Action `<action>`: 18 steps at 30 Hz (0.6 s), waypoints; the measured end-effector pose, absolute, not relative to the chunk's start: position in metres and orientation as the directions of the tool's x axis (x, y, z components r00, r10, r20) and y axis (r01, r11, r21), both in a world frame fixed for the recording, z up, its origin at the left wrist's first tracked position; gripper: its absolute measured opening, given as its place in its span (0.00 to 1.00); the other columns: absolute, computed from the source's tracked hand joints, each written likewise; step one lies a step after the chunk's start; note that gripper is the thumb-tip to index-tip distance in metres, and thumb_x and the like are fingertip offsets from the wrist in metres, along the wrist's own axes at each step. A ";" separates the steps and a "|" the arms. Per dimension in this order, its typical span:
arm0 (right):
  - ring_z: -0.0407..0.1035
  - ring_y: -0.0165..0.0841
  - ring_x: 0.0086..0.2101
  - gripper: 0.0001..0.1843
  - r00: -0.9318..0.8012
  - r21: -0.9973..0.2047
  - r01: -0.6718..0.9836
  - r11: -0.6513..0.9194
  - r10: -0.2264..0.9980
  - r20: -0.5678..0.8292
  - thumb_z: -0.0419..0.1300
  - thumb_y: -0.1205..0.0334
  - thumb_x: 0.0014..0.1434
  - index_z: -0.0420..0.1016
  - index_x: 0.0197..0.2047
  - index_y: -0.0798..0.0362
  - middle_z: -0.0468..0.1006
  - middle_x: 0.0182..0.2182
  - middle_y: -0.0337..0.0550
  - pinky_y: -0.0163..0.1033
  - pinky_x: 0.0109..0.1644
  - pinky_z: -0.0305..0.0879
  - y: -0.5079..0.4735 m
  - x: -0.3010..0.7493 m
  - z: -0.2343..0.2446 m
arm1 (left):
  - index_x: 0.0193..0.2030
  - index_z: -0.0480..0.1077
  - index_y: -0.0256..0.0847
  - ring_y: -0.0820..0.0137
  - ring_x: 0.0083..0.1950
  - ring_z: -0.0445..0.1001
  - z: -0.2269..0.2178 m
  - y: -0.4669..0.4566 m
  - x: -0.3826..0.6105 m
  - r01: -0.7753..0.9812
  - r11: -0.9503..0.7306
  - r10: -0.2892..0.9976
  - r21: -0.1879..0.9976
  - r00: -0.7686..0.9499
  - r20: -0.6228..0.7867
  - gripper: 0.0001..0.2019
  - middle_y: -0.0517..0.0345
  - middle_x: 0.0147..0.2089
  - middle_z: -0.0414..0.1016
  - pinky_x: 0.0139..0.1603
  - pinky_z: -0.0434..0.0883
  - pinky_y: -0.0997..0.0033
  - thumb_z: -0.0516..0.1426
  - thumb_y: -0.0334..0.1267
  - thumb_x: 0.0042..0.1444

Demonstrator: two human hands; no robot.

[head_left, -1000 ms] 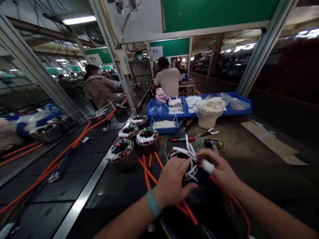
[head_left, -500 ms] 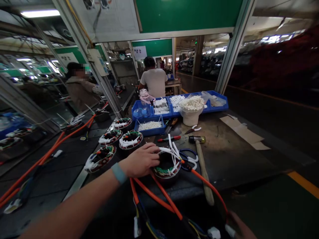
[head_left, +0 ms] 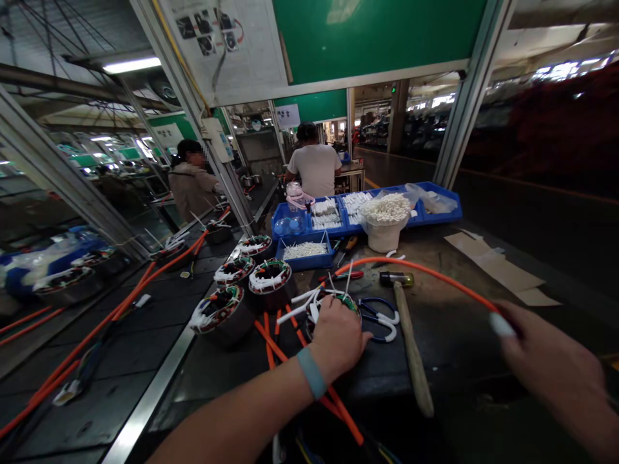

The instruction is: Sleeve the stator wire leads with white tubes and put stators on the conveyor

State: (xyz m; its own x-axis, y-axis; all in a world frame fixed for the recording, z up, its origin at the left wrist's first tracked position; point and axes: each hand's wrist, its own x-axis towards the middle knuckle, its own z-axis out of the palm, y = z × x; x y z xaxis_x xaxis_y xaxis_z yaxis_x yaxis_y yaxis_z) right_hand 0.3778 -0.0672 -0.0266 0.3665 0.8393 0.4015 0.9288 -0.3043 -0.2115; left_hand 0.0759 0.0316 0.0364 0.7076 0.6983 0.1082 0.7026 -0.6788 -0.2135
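My left hand [head_left: 338,338] rests on top of a round motor stator [head_left: 345,301] with green, red and white windings and white sleeved leads, near the front of the dark bench. My right hand [head_left: 556,367] is raised at the right and grips an orange cable [head_left: 425,272] that arcs up from the stator. Blue-handled scissors [head_left: 380,317] lie just right of the stator. A wooden-handled hammer [head_left: 411,341] lies beside them.
Three more stators [head_left: 269,276] sit left of mine, with orange cables [head_left: 275,335] running off the bench. Blue bins [head_left: 435,212] of white parts and a white bucket [head_left: 384,238] stand at the back. Two people work at stations beyond. A conveyor [head_left: 97,335] runs on the left.
My right hand came up from below the bench edge and now holds the orange cable raised in an arc. My left hand slid onto the top of the stator.
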 end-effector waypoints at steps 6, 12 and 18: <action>0.70 0.47 0.37 0.17 0.146 0.006 0.988 -0.153 0.956 0.254 0.52 0.58 0.57 0.67 0.48 0.57 0.73 0.37 0.56 0.44 0.35 0.61 0.065 0.305 0.038 | 0.37 0.74 0.36 0.56 0.35 0.74 0.072 0.054 0.052 0.568 -0.813 0.579 -0.125 0.812 -0.073 0.31 0.46 0.32 0.76 0.39 0.68 0.59 0.58 0.65 0.43; 0.66 0.47 0.45 0.38 0.015 -0.102 0.995 0.002 0.986 0.167 0.59 0.54 0.50 0.55 0.60 0.66 0.69 0.44 0.60 0.44 0.47 0.62 0.070 0.312 -0.040 | 0.60 0.57 0.42 0.60 0.40 0.73 0.059 0.051 0.016 0.608 -0.788 0.615 -0.100 0.786 -0.069 0.34 0.51 0.40 0.76 0.42 0.68 0.63 0.63 0.45 0.48; 0.62 0.44 0.51 0.37 -0.224 -0.114 0.964 0.239 0.965 0.134 0.53 0.75 0.48 0.54 0.63 0.61 0.64 0.54 0.60 0.42 0.53 0.59 0.097 0.338 -0.042 | 0.67 0.45 0.35 0.57 0.38 0.74 0.036 0.026 0.058 0.844 -0.513 0.853 -0.155 0.521 0.012 0.38 0.47 0.36 0.75 0.40 0.69 0.57 0.59 0.36 0.53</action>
